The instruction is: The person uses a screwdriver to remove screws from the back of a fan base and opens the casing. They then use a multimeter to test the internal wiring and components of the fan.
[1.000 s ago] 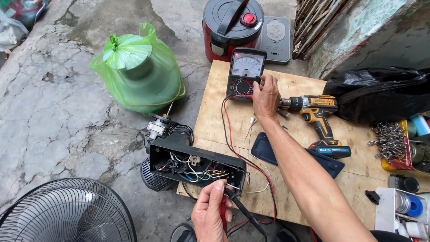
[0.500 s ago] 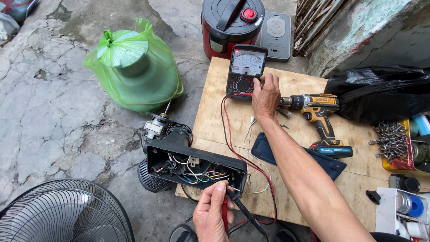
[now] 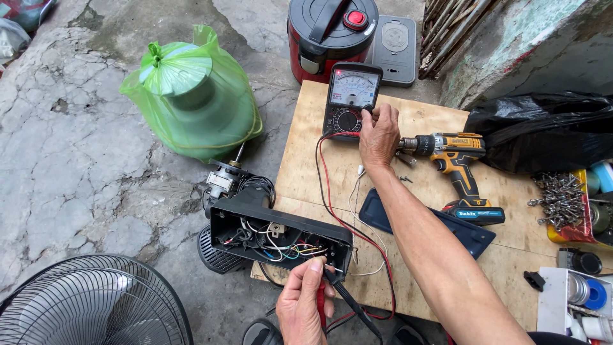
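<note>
Red and black probes [image 3: 332, 300] are pinched together in the left hand [image 3: 305, 305] against wiring in the open black housing [image 3: 278, 236], while the right hand [image 3: 378, 135] fingers grip the multimeter [image 3: 351, 99] dial on the wooden surface [image 3: 306, 160] ahead.

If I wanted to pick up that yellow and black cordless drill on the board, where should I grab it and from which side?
Probably by the handle. The cordless drill lies flat on its side on the wooden board, its chuck pointing at the right hand on the meter, the handle running toward the near edge. Come from above and the near right, wrapping the bare handle, clear of the hand and the black bag.
</note>
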